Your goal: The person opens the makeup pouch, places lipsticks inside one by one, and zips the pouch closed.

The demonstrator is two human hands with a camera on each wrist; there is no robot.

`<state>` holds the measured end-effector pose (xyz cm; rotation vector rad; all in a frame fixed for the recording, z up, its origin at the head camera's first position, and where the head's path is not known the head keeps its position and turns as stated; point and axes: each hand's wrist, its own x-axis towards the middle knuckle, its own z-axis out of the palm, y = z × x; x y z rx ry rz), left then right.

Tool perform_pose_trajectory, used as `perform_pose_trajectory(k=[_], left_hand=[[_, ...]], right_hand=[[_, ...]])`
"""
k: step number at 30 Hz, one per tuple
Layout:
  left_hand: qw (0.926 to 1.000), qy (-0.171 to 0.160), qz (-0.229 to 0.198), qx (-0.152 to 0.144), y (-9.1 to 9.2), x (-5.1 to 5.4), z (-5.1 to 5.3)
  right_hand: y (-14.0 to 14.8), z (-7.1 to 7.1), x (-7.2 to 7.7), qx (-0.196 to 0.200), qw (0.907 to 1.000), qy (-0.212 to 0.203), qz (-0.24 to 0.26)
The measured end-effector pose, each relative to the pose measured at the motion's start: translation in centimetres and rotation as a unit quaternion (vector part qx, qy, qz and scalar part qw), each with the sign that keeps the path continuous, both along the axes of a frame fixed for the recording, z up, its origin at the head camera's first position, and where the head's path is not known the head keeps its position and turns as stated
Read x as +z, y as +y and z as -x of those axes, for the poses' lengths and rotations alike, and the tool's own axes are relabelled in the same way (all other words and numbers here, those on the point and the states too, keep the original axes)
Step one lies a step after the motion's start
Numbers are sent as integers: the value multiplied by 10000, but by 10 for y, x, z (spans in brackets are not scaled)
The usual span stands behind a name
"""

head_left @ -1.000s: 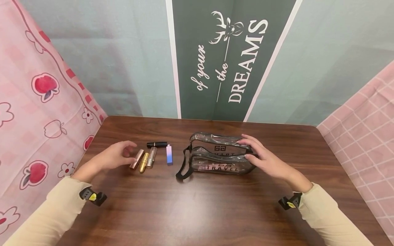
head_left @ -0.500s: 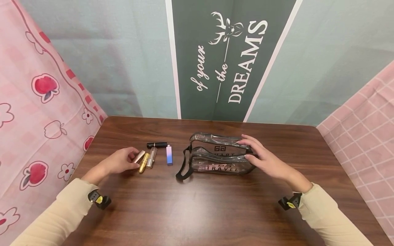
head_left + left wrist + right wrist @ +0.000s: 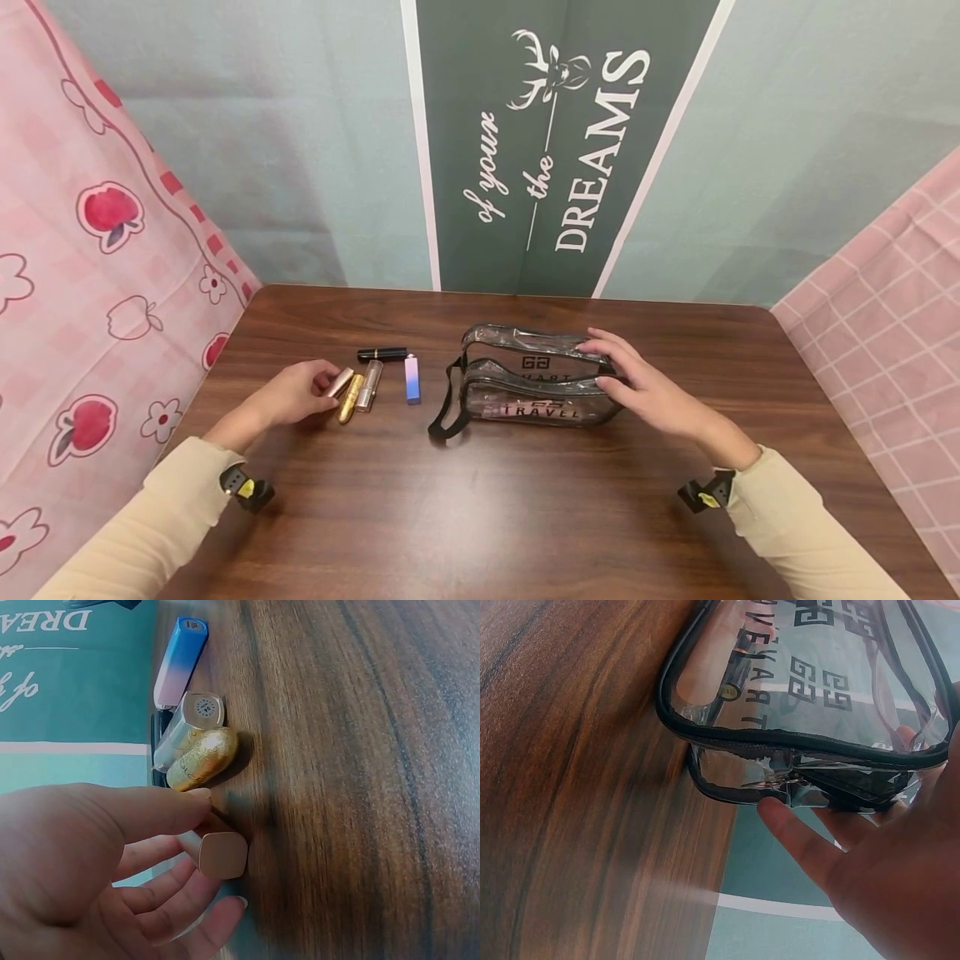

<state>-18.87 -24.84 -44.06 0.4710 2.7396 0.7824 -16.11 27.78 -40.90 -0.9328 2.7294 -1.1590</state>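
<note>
My left hand [image 3: 292, 396] pinches a rose-gold lipstick [image 3: 340, 382] between thumb and fingers at the left of the table; its squarish end [image 3: 223, 856] faces the left wrist camera. Right beside it lie a gold bullet-shaped lipstick [image 3: 350, 400] and a silver lipstick with a clear cap [image 3: 369, 387]. A black tube [image 3: 382, 354] lies behind them, and a pink-to-blue tube [image 3: 412, 380] to their right. My right hand [image 3: 660, 396] holds the right end of a clear zip toiletry bag [image 3: 536, 385], thumb on the near side, fingers on the far side. The bag's top gapes.
The bag's black strap [image 3: 448, 417] loops out toward the left. Inside the bag, some small items show dimly through the plastic, a dark tube with a round gold end [image 3: 730, 692] among them. Printed cloths hang behind and beside the wooden table [image 3: 465, 517].
My left hand has moved right and down onto the rose-gold lipstick, taken hold of it and tilted it slightly. My right hand and the bag have stayed put.
</note>
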Motion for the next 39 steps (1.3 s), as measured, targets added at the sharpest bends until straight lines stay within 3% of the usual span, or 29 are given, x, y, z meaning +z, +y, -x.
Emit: perform_pose_trajectory(k=[19,24,39], left_hand=[[9996,-15,-226,178,-3,1,0],[9995,-59,-205,243,-7,6,2],[9981,412,-453,87,-4,33,9]], right_hand=[[1,0,-2,12,10000,-16,10],[1,0,-1,11,10000,4,0],[1,0,-2,16,10000,13,21]])
